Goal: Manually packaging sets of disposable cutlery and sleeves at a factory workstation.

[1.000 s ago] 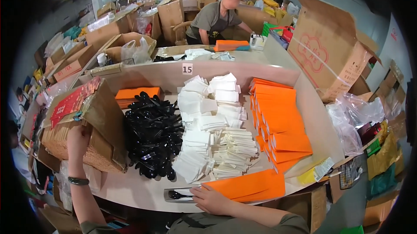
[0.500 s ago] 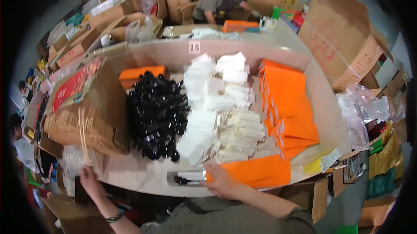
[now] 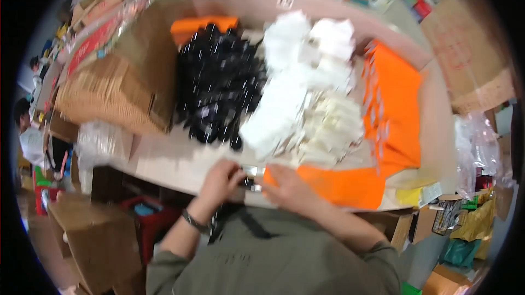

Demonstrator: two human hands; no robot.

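Observation:
At the tray's near edge lies a flat orange sleeve [image 3: 350,188]. Its left end is shiny, with dark and white pieces showing there. My right hand [image 3: 292,191] grips the sleeve near that end. Beside it, my left hand [image 3: 220,181] has its fingers pinched together at the sleeve's left end; blur and the fingers hide what they hold. Beyond my hands are a heap of glossy black pieces [image 3: 216,87], piles of white folded packets [image 3: 284,103] and cream packets [image 3: 331,128]. More orange sleeves [image 3: 399,109] are stacked at the right.
A rimmed pale tray [image 3: 164,155] holds the piles. On its left side stands a cardboard box [image 3: 158,70] with a tightly packed tan stack [image 3: 104,95]. Another orange piece [image 3: 202,28] sits at the back left. A large carton [image 3: 465,48] rises beyond the right rim.
My left hand has come from beside the box, where it held thin pale sticks, to the sleeve's left end beside my right hand. The view has tilted downward.

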